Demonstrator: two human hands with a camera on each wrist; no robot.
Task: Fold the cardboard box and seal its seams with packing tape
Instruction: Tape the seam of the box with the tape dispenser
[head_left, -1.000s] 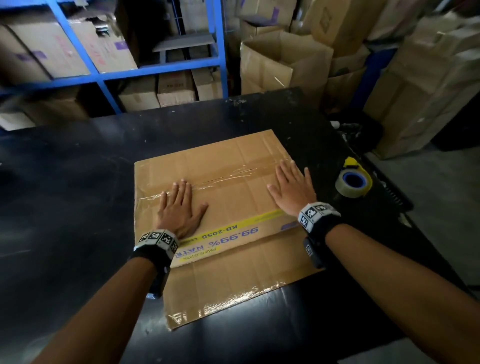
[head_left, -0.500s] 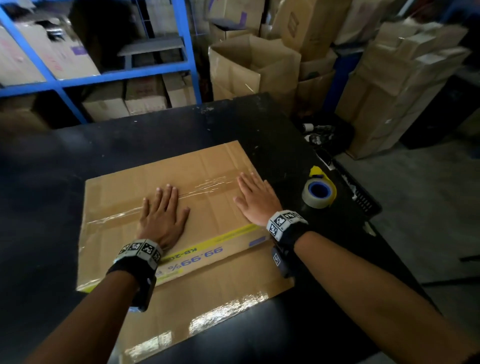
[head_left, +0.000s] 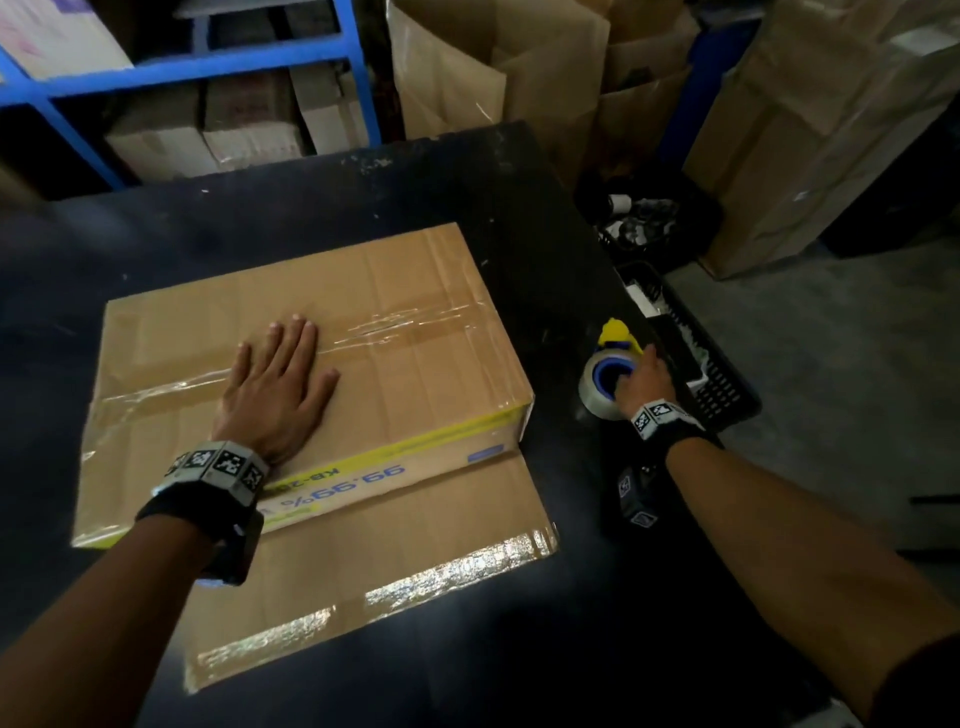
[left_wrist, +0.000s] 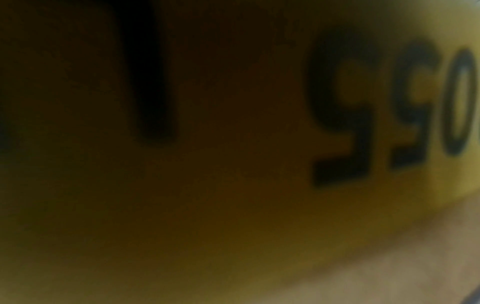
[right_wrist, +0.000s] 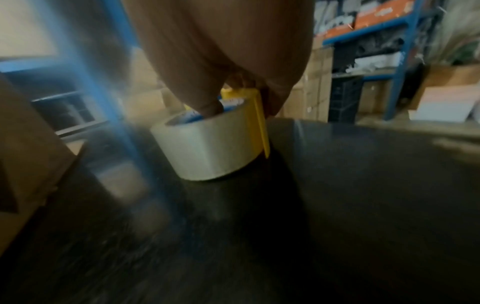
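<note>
- Cardboard flap (head_left: 395, 556) lies nearest, spread flat on the black table (head_left: 519, 665), with a shiny strip of clear tape along its near edge.
- Behind the flap sits the cardboard box (head_left: 415, 338), folded shut, near the middle of the table; its near side carries a yellow band and blue print, read upside down as "99.99%".
- In the left wrist view only that yellow band (left_wrist: 285, 216) and dark blurred digits fill the picture; the hand itself does not show there.
- On the box top the left hand (head_left: 275, 395) lies palm down, fingers straight and slightly spread, pressing the cardboard and holding nothing.
- Its fingertips reach a band of clear tape (head_left: 405, 325) that runs left to right across the top seam, wrinkled toward the right.
- Right of the box, apart from it, the tape roll (head_left: 602, 384) rests on the table near the right edge, with a blue core and a yellow cutter (head_left: 615, 332) on its far side.
- The right hand (head_left: 641, 382) grips the roll: in the right wrist view the thumb (right_wrist: 207, 105) dips into the core while the other fingers wrap the yellow cutter side.
- Just right of the roll a black crate (head_left: 722, 384) sits beyond the table edge.
- Farther off stand a blue shelf frame (head_left: 208, 67) on the left and stacked brown cartons (head_left: 810, 135) on the right.
</note>
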